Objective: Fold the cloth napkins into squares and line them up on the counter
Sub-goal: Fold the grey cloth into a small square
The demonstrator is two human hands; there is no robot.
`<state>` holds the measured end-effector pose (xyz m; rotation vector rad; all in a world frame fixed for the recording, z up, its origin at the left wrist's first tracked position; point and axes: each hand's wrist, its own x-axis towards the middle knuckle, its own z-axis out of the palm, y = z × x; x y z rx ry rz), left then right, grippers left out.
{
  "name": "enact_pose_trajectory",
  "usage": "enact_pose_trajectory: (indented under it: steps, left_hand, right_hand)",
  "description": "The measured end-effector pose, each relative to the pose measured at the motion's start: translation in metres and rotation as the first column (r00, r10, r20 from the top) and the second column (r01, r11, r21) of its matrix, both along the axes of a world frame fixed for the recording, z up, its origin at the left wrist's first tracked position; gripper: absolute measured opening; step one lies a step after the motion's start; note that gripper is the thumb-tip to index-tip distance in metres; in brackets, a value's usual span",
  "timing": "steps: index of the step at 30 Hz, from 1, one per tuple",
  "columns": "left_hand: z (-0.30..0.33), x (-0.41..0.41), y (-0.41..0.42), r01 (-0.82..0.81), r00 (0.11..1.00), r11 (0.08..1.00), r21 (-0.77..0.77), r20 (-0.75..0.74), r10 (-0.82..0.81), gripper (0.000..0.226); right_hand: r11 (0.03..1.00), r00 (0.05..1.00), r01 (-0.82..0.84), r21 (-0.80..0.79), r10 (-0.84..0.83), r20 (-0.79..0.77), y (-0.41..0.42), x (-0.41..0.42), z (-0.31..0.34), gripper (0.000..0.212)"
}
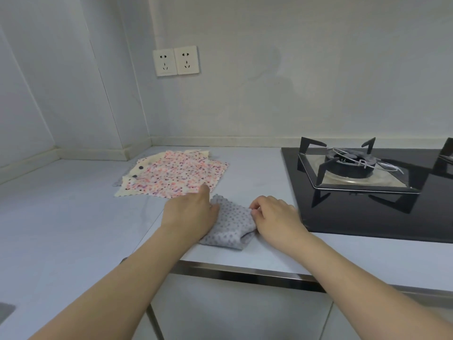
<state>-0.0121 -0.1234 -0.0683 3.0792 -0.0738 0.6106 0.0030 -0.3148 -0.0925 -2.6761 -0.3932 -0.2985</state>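
Your left hand [193, 214] presses and right hand [274, 215] pinches the limp grey dotted cloth napkin [229, 225]; hold its corners.

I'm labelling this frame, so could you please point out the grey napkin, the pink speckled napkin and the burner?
grey napkin [229, 223]: head view, on its dotted top fold.
pink speckled napkin [179, 175]: head view, on its flat middle.
burner [350, 165]: head view, on its dark central cap.

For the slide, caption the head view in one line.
Both hands, left hand and right hand, fold a grey dotted napkin beside unfolded napkins.
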Motion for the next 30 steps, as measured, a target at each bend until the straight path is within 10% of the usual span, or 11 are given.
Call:
enact_pose_trajectory:
  steps: [4,10,17,20,23,27,30]
  left_hand:
    - [-0.001,-0.035,-0.015,0.348,0.905,0.935,-0.072,0.285,-0.315,0.013]
    - [-0.013,-0.06,-0.031,0.117,0.94,0.963,-0.243,-0.285,-0.186,0.032]
    - [0.01,-0.073,-0.023,0.143,0.821,0.948,-0.285,-0.501,-0.274,0.031]
    - [0.03,-0.057,-0.013,0.058,0.769,0.827,-0.559,-0.503,-0.394,0.032]
    - [0.021,-0.02,-0.006,-0.098,0.936,0.745,-0.66,-0.316,-0.156,0.021]
    - [0.008,0.01,-0.023,-0.279,0.894,0.793,-0.541,-0.449,0.008,0.045]
    - [0.012,0.015,-0.033,-0.277,0.899,0.513,-0.812,-0.407,-0.159,0.034]
  right_hand:
    - [0.998,0.998,0.045,-0.044,-0.043,0.053,0.001,-0.004,0.0,0.022]
    - [0.992,0.997,0.065,-0.11,-0.06,0.044,0.0,-0.011,0.005,0.023]
    - [0.97,0.98,0.172,-0.169,-0.151,0.127,-0.005,-0.019,0.002,0.034]
    - [0.977,0.98,0.155,-0.146,-0.133,0.148,-0.003,-0.018,0.002,0.033]
    - [0.999,0.991,0.049,-0.018,-0.046,0.125,-0.005,-0.017,0.005,0.024]
    - [0.889,0.993,-0.114,0.444,0.091,0.073,-0.014,-0.019,0.009,0.005]
    - [0.729,0.989,-0.147,0.669,0.104,0.103,-0.018,-0.024,0.009,0.013]
